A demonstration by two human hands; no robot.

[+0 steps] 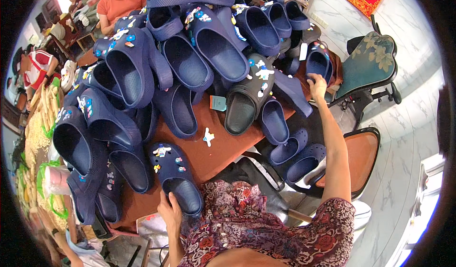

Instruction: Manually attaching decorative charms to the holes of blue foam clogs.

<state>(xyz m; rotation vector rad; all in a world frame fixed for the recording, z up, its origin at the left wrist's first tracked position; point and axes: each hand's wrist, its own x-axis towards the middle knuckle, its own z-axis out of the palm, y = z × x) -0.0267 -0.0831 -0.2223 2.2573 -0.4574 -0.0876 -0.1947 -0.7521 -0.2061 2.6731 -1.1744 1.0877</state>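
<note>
My left hand grips the heel of a navy clog at the table's near edge. White, blue and yellow figure charms decorate that clog's toe. At the far right of the table, my stretched right arm ends in my right hand, its fingers closed at the heel of another navy clog with charms on it. A loose white figure charm lies on the brown tabletop. Beyond it is a black clog with charms, beside a teal and orange tag.
Navy clogs are heaped over the far and left table. More navy clogs sit on a chair with an orange seat at right. Behind stands a green office chair. A person in an orange top is across the table.
</note>
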